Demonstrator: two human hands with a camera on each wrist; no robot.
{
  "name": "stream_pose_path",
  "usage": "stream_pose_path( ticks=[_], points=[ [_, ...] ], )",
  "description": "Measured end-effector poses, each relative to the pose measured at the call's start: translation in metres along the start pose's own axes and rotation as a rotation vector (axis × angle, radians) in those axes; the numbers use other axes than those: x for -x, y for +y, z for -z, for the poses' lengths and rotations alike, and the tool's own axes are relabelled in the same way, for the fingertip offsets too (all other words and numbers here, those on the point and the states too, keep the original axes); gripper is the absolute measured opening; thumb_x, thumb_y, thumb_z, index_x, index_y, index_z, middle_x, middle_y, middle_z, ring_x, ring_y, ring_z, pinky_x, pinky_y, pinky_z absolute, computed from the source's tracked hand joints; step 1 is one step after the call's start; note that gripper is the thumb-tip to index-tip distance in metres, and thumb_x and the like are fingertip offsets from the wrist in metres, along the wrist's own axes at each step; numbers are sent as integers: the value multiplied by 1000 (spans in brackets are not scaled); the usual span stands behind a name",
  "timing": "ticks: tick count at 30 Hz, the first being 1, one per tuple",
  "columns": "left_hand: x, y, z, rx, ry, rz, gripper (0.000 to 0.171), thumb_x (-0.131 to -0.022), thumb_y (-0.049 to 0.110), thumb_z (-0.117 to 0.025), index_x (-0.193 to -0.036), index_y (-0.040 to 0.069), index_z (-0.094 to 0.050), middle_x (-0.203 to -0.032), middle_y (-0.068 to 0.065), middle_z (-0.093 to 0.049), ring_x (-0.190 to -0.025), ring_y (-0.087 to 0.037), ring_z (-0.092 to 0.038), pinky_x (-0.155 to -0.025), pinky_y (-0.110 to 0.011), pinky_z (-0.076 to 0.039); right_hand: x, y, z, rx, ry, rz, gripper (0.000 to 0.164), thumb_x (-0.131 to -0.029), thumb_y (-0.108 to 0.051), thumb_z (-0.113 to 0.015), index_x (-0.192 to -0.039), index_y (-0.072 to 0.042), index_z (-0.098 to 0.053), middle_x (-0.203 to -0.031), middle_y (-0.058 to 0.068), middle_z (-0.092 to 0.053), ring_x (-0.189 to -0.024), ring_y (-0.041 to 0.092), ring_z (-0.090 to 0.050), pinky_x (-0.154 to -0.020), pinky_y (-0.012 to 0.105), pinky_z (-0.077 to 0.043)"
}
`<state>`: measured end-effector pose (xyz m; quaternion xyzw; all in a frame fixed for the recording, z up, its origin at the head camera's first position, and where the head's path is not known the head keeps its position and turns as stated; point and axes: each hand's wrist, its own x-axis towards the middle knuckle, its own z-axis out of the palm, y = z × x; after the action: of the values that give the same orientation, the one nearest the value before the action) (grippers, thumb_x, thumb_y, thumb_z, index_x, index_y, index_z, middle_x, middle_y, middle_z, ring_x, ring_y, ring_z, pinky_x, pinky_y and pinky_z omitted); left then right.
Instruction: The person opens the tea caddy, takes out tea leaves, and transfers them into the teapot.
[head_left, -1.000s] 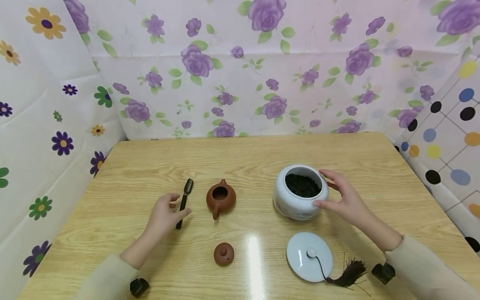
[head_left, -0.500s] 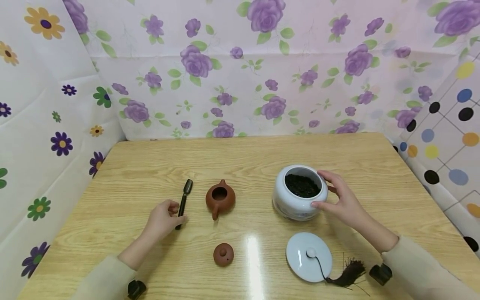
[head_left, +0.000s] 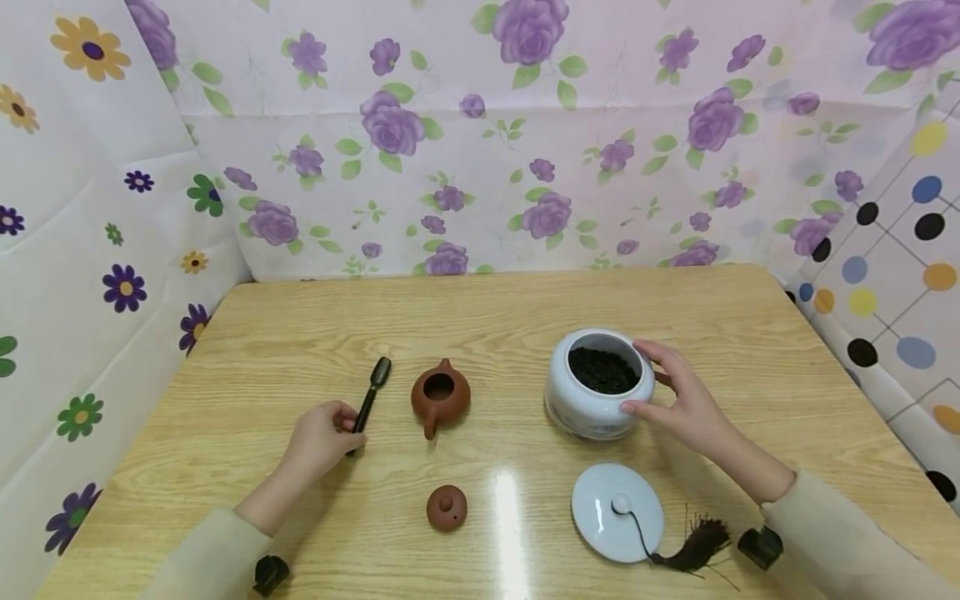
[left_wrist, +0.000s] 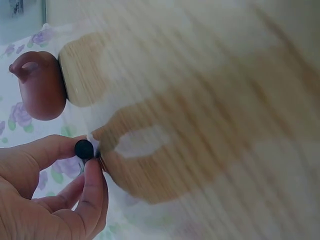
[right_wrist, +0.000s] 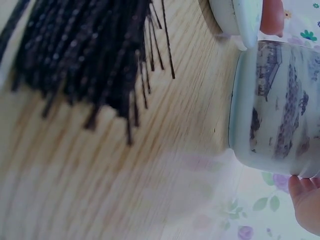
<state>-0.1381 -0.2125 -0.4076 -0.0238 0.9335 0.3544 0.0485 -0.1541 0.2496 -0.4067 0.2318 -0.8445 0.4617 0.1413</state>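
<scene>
My left hand (head_left: 318,440) pinches the lower handle of a small dark tea scoop (head_left: 365,408) between thumb and fingers. In the left wrist view the scoop's round black handle end (left_wrist: 84,149) shows between the fingertips. My right hand (head_left: 693,408) holds the right side of a white porcelain jar (head_left: 592,421), thumb and fingers spread around its shoulder. Dark tea leaves (head_left: 603,371) lie inside the jar. Painted scenery shows on the jar's wall (right_wrist: 280,105) in the right wrist view. Between the hands stands an uncovered brown clay teapot (head_left: 450,407).
The teapot's small round lid (head_left: 447,508) lies in front of it. Before the jar rests its white lid (head_left: 611,533), with a dark tassel (head_left: 693,546) trailing right. Patterned cloths surround the wooden table (head_left: 480,317) at the back and sides.
My left hand has come in from around the scoop's handle and closed on it lower down. The scoop has tilted slightly to the right. My right hand stays at the jar.
</scene>
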Motion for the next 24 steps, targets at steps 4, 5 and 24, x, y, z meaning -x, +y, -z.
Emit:
stream_pose_path(
  ticks=[4, 5, 24],
  points=[
    [1, 0, 3, -7, -1, 16, 23, -77, 1, -69, -97, -8, -62, -84, -13, -63, -78, -22, -58, -64, -28, -51, 0, 0, 0, 6, -5, -14, 76, -69, 6, -80, -136, 3, -45, -132, 21, -47, -120, -9, -37, -93, 3, -38],
    [0, 0, 3, -9, -1, 20, 23, -77, 1, -68, -98, -8, -62, -84, -13, -63, -79, -22, -58, -64, -28, -50, 0, 0, 1, 5, -6, -18, 76, -69, 6, -80, -136, 3, -45, -133, 20, -47, -120, -9, -37, -93, 3, -38],
    [-6, -11, 17, 46, 96, 28, 26, -83, 3, -64, -107, -9, -66, -89, -20, -69, -68, -13, -59, -54, -19, -48, 0, -3, 1, -9, -11, -31, 75, -71, 6, -79, -137, 2, -44, -135, 20, -45, -121, -10, -36, -93, 3, -38]
  ],
)
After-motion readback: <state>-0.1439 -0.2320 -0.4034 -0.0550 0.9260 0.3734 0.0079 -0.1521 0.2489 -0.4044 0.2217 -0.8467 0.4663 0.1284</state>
